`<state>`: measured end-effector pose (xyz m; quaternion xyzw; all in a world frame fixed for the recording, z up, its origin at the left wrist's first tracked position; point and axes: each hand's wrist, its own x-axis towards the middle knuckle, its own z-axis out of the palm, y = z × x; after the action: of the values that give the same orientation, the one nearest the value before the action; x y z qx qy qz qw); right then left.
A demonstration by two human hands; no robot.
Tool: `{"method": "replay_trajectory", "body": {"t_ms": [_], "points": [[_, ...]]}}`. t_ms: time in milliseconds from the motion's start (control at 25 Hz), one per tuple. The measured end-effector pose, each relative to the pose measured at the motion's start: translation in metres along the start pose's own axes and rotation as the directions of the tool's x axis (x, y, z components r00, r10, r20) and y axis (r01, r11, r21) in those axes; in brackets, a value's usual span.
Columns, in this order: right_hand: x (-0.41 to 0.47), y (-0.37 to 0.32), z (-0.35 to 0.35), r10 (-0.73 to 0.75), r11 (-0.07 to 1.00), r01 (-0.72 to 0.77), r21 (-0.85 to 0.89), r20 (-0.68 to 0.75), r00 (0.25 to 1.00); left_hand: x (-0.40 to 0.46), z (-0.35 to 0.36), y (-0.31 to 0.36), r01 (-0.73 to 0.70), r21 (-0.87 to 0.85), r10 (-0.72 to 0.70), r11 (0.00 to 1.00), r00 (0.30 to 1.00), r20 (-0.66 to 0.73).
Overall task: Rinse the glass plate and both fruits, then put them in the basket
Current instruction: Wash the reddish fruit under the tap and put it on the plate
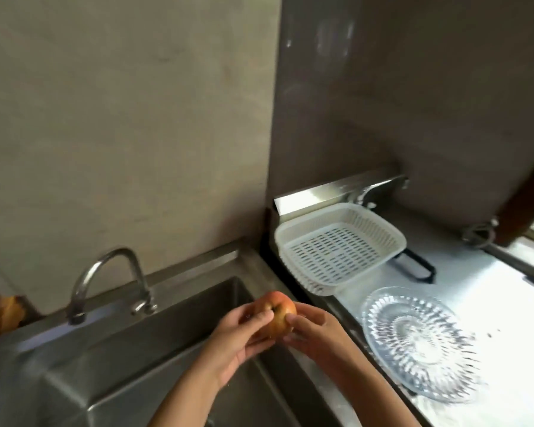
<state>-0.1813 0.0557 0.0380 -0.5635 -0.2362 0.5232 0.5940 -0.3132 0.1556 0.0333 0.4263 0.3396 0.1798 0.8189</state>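
Observation:
A red-orange apple [276, 309] is held over the right side of the steel sink [142, 359], stem end facing me. My left hand [244, 337] cups it from the left and below; my right hand [313, 332] grips it from the right. The ribbed glass plate [420, 343] lies flat on the white counter to the right of my hands. The white slotted basket [339, 245] sits tilted at the back of the counter with nothing in it. I see only one fruit.
A curved steel tap [108, 278] stands at the sink's back left, with no water visible. A black handle [415, 266] lies behind the basket. Brown objects [0, 315] sit at the left edge. Walls close off the back; a window ledge [521, 260] runs along the right.

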Motion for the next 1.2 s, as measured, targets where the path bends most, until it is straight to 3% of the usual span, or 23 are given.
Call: {"method": "replay_trajectory", "body": {"t_ms": [200,480,760,1200], "points": [[-0.044,-0.029,-0.13,-0.056,0.997,0.066,0.038,-0.22,0.974,0.055,0.135,-0.032,0.076,0.149,-0.093,0.986,0.99,0.109],[-0.044,-0.012,-0.282,0.077,0.991,-0.021,0.13,-0.447,0.891,0.145,0.262,-0.11,0.214,0.319,-0.252,0.923,0.964,0.08],[0.002,0.025,-0.328,0.209,0.976,-0.149,0.158,-0.495,0.844,0.19,0.282,-0.138,0.372,0.346,-0.383,0.861,0.923,-0.039],[0.007,0.025,-0.33,0.276,0.961,-0.234,0.147,-0.56,0.782,0.189,0.285,-0.142,0.369,0.421,-0.35,0.829,0.929,-0.123]]}}
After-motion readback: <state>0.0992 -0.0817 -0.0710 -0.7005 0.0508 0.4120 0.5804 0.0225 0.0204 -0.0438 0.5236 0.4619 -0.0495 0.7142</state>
